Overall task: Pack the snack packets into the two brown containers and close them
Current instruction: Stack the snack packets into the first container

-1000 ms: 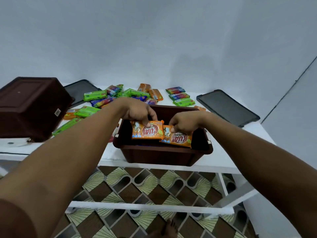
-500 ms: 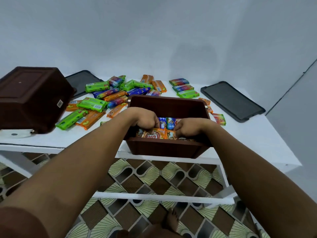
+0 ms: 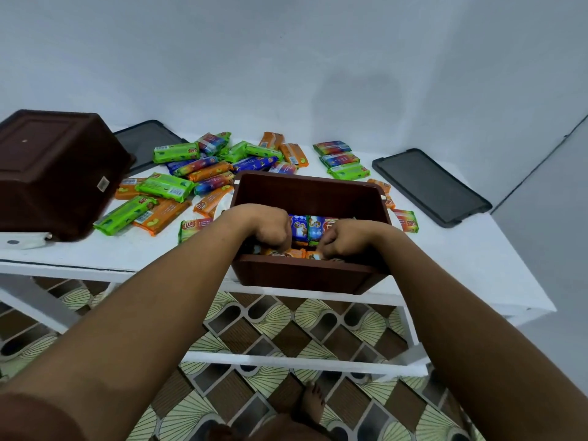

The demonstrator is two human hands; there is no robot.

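Container (image 3: 310, 194) brown, open; orange packets (image 3: 288, 252) under both hands.

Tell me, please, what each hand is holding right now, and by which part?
Both the left hand and right hand are curled on orange snack packets inside the open brown container, seemingly gripping their upper edges; the fingers hide the exact hold.

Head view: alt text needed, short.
Both hands, left and right, press orange snack packets into an open brown container on a white table. More packets, two dark lids and an overturned second container lie behind.
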